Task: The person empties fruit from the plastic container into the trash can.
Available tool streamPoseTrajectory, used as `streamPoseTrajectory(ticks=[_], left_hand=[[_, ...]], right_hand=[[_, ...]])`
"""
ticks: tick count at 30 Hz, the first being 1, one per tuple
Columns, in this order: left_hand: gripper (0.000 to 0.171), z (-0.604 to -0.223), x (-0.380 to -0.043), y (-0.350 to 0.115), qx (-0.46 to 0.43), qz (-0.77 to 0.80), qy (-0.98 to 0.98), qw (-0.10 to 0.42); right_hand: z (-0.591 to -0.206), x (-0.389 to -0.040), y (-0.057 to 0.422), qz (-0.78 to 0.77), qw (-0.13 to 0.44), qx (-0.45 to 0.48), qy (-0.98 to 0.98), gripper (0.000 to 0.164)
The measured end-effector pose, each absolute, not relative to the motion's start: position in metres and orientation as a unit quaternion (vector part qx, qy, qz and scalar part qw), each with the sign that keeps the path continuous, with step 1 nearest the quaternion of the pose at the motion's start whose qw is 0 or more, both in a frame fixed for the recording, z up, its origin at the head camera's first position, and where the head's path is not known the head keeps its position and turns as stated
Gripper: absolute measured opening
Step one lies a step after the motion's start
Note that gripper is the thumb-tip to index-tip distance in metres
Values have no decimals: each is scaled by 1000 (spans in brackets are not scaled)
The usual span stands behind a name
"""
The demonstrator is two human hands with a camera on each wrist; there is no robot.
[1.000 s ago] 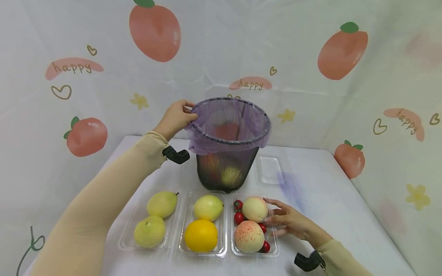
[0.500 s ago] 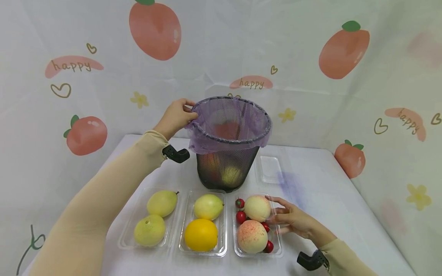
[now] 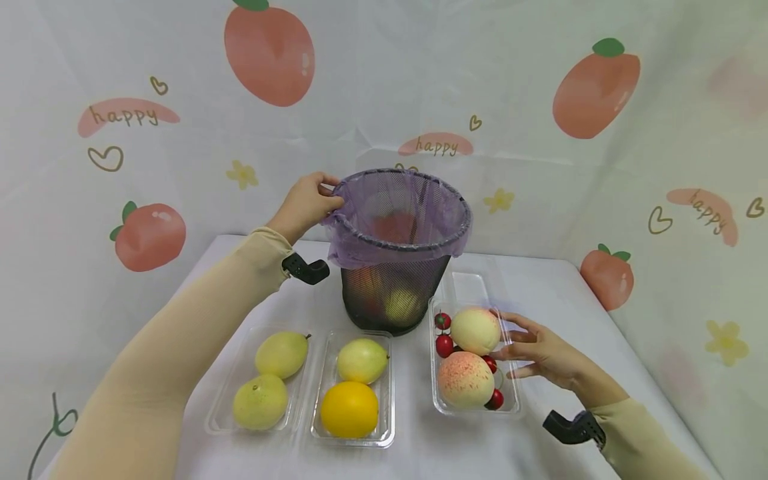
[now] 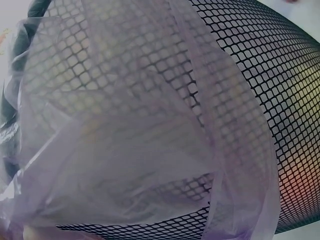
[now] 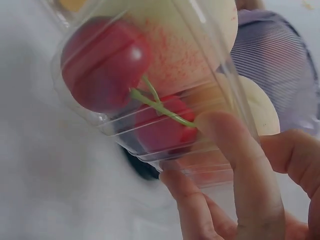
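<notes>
My left hand (image 3: 305,205) pinches the rim of a black mesh wastebasket (image 3: 384,293) on its left side, where a thin purple bag (image 3: 396,257) folds over. In the left wrist view, bag and mesh (image 4: 250,55) fill the picture and most of that hand is hidden. My right hand (image 3: 543,350) grips the right side of a clear plastic box (image 3: 441,393). Inside lie two peaches (image 3: 465,380) and several small red cherries (image 3: 444,346) with green stems. The right wrist view shows fingers (image 5: 245,170) against the box wall, close to a cherry (image 5: 105,65).
Left of the held box stands a clear box (image 3: 384,427) with a yellow-green pear (image 3: 363,361) and an orange-yellow round fruit (image 3: 349,409). Farther left, another box (image 3: 219,413) holds two pears (image 3: 261,402). A clear tray (image 3: 471,283) lies behind. Fruit shows through the basket.
My right hand has moved the box of peaches and cherries to the right and away from me, up off its earlier spot. The left hand has stayed at the basket rim.
</notes>
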State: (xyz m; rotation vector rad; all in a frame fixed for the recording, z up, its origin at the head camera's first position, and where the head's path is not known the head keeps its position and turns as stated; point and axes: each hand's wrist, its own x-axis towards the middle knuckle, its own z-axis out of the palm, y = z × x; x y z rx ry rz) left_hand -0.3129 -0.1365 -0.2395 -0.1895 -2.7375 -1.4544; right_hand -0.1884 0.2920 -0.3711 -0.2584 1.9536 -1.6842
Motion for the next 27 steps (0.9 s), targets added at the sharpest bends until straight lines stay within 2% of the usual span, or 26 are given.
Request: streamPoseTrajectory(ticks=[6,21,27], left_hand=[[50,-240,-313,-137,-60,-472,-880,17],[50,-242,-315,-137,-61,-470,-880,21],[50,-240,-313,-137,-61,-468,-881,20]], right_hand=[[-339,-197,310,-631,253,-118,723,48],[-280,-226,350,-691,265,-192,644,57],[-257,-242,356,-730,317,-229,561,53]])
